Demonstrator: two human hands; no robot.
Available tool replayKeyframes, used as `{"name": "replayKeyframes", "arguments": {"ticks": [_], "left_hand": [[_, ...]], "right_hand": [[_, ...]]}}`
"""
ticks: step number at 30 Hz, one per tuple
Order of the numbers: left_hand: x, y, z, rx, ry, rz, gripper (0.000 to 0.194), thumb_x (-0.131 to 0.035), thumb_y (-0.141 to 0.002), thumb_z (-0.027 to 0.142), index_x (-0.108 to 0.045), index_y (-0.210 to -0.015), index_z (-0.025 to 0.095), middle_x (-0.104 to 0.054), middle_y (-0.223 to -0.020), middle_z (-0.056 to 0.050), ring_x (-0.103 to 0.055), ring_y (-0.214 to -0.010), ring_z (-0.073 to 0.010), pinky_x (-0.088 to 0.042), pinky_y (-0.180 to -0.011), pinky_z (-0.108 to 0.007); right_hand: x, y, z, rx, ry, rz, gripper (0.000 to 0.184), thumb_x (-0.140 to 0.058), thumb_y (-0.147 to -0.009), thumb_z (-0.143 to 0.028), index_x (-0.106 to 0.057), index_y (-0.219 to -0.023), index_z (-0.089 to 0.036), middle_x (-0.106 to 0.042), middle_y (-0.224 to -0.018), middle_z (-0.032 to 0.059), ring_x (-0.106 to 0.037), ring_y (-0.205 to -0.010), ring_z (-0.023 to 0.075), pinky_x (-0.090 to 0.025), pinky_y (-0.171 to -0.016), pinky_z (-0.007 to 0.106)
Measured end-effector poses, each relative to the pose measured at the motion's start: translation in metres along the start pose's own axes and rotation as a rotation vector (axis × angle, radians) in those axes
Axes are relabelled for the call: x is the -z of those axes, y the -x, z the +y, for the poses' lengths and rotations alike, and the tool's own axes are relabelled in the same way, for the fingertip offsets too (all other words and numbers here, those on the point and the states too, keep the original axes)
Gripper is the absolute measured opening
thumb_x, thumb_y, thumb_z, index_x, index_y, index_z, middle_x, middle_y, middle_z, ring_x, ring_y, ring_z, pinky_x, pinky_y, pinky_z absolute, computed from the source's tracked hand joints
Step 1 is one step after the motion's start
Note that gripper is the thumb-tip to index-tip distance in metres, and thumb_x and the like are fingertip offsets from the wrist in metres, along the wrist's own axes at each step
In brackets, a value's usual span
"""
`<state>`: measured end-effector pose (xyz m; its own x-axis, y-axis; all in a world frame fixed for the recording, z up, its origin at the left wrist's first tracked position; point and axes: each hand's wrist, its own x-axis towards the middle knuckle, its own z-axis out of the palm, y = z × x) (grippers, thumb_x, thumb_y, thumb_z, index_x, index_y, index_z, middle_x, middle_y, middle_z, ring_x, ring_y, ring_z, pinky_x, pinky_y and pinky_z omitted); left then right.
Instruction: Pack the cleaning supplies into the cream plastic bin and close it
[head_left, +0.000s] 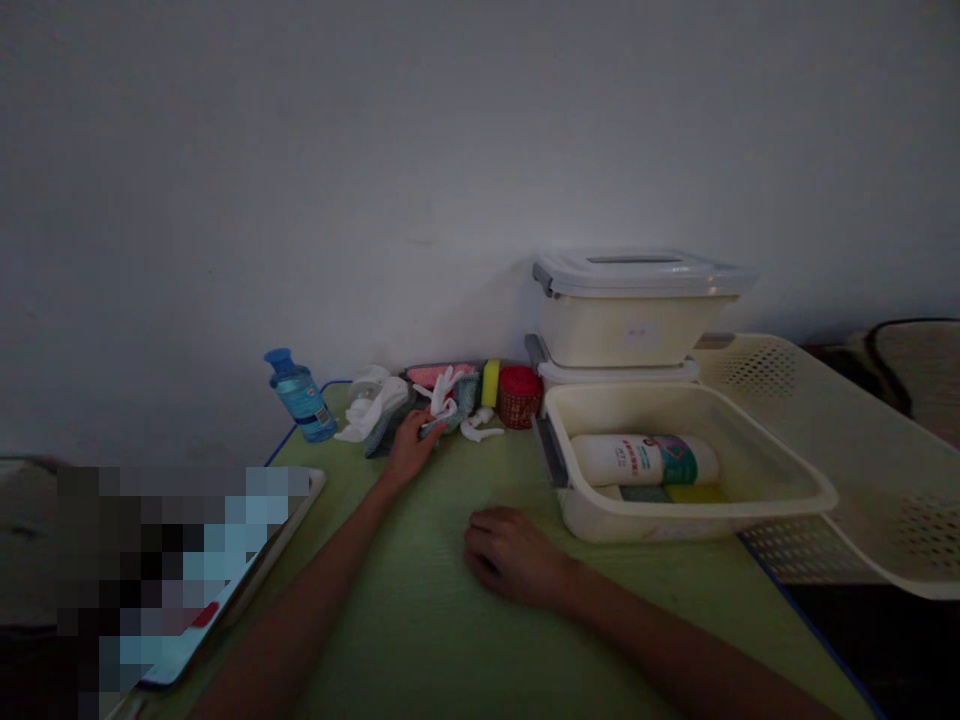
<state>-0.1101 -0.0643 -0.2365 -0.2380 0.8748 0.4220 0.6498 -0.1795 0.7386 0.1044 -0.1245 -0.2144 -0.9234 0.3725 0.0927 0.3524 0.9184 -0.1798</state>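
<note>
My left hand [412,448] reaches to the pile at the back of the green table. Its fingers are closed at a pale piece whose kind I cannot make out. Just beyond the fingertips a white, branching piece [448,384] lies over a grey-green cloth [466,398]. A crumpled white plastic bag [381,402] sits to the left of this hand. My right hand [511,556] rests on the table in front of the open cream bin [694,522], fingers curled in, with nothing visible in them. Inside the bin lies a white and green bottle [637,460] on its side.
A blue bottle [300,398] leans at the back left. A red container [519,396] and a yellow item [490,382] stand by the wall. Lidded bins [630,325] are stacked behind the open one. A perforated basket [847,420] is at right, a blurred-out screen [225,570] at left.
</note>
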Motion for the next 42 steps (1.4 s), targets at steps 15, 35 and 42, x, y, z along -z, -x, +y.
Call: {"name": "replayKeyframes", "arguments": {"ticks": [15,35,42], "left_hand": [[-0.001,-0.004,-0.001,0.096,0.001,-0.181,0.045,-0.057,-0.054,0.005,-0.052,-0.098,0.014,-0.062,-0.086,-0.003,-0.060,-0.075,-0.0157,-0.048,-0.068,-0.027],[0.066,-0.032,0.054,-0.161,0.100,0.282,0.032,-0.057,-0.065,0.027,-0.057,-0.096,0.022,-0.065,-0.099,-0.004,-0.056,-0.104,-0.0207,-0.037,-0.101,-0.039],[0.076,-0.024,0.079,-0.236,0.225,0.439,0.057,-0.064,-0.064,0.022,-0.043,-0.116,0.021,-0.058,-0.117,-0.006,-0.051,-0.114,-0.0186,-0.035,-0.103,-0.036]], "right_hand": [[0.000,0.001,-0.009,-0.080,0.019,-0.006,0.015,-0.044,-0.085,-0.021,-0.057,-0.079,-0.016,-0.059,-0.079,0.0035,-0.053,-0.073,0.0146,-0.037,-0.068,0.027],[-0.002,0.003,-0.006,-0.044,-0.025,0.020,0.015,-0.046,-0.085,-0.022,-0.057,-0.078,-0.015,-0.058,-0.079,0.0033,-0.052,-0.072,0.0140,-0.037,-0.068,0.027],[-0.002,0.004,-0.005,-0.037,-0.052,0.020,0.015,-0.046,-0.085,-0.021,-0.057,-0.077,-0.015,-0.057,-0.077,0.0032,-0.050,-0.071,0.0137,-0.037,-0.069,0.026]]}}
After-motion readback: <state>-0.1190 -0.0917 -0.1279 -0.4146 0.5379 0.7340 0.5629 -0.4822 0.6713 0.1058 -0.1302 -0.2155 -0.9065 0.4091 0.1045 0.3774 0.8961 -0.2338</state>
